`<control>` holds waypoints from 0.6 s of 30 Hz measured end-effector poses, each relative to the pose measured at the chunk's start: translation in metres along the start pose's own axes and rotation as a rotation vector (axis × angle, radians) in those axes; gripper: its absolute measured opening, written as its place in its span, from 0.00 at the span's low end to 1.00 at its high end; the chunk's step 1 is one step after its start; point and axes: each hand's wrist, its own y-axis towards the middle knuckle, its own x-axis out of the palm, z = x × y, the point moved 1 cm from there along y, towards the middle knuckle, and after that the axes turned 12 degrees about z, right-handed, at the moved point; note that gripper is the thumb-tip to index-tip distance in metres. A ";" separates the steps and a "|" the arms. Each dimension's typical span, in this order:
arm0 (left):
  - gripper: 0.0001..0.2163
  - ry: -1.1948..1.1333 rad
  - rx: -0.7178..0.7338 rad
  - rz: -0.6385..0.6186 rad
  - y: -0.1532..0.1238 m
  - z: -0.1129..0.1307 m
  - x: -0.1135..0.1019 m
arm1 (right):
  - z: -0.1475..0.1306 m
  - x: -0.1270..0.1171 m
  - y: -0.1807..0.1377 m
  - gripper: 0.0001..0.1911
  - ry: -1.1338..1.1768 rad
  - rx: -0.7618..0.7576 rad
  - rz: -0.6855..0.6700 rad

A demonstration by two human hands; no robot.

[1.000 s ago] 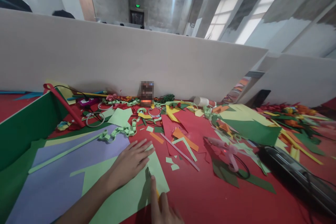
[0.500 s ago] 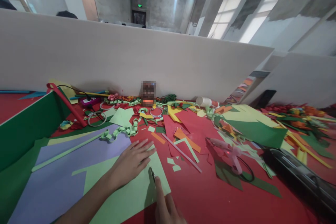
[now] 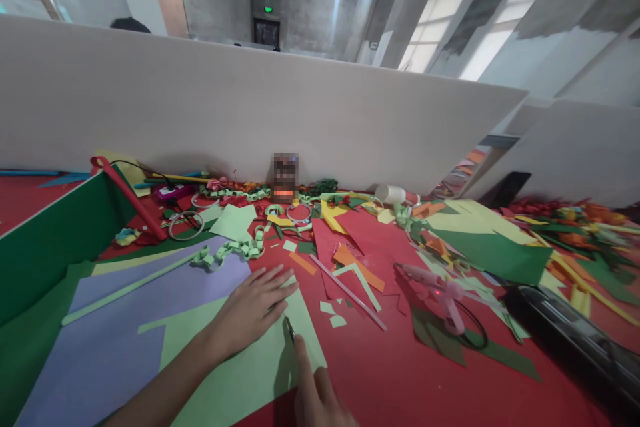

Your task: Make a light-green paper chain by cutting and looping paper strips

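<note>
A light green sheet of paper (image 3: 250, 373) lies over purple paper (image 3: 115, 320). My left hand (image 3: 257, 303) rests flat on its upper part, palm down, fingers stretched toward the far right corner. My right hand (image 3: 320, 393), at the bottom edge of the view, is closed around a slim dark craft knife (image 3: 290, 331), index finger extended along it. The knife's tip points away from me at the green sheet, just right of my left thumb. Whether the tip touches the paper I cannot tell. The lower part of my right hand is out of view.
A pink glue gun (image 3: 445, 293) with a red light lies to the right, near a long black case (image 3: 565, 347). Paper scraps (image 3: 338, 321), a pink stick (image 3: 350, 293) and a green paper chain (image 3: 235, 250) lie around. A white partition (image 3: 300, 107) stands behind.
The view has shifted very slightly. Both hands, the craft knife and the green sheet keep nearly the same positions.
</note>
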 end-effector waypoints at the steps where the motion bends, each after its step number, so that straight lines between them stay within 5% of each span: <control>1: 0.21 0.002 -0.002 -0.003 0.000 0.000 0.000 | 0.000 0.000 0.001 0.35 -0.002 -0.004 0.002; 18: 0.21 -0.007 0.014 0.022 -0.001 -0.002 0.000 | 0.002 -0.033 0.040 0.41 0.100 -0.077 0.044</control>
